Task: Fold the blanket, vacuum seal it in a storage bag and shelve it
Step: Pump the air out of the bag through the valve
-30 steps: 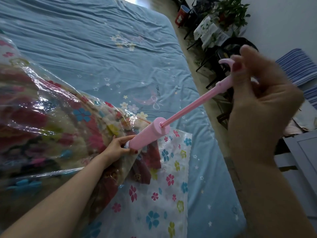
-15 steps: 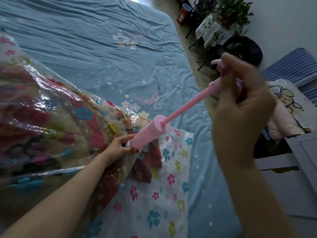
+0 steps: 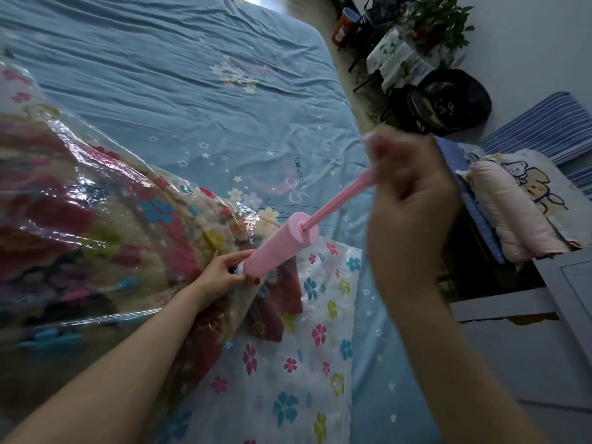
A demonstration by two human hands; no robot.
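One storage bag (image 3: 96,238), clear plastic printed with flowers, lies on the bed (image 3: 179,91), with one folded blanket (image 3: 105,225) in red, cream and dark tones visible through it. One pink hand pump (image 3: 278,248) stands tilted on the bag, base down against the plastic, one thin pink rod (image 3: 336,203) drawn out of its top end toward the upper right. Two hands in view. Left hand (image 3: 224,270), at the pump's base, has fingers and thumb curled round the lower end of the barrel, resting on the bag. Right hand (image 3: 413,200), up and right of the pump, is closed round the handle at the rod's far end; blurred, handle mostly hidden. Right of the pump, beyond the bed edge: one pink bear-print pillow (image 3: 519,203), one striped blue cushion (image 3: 541,123), one potted plant (image 3: 439,24), one red bin (image 3: 344,24).
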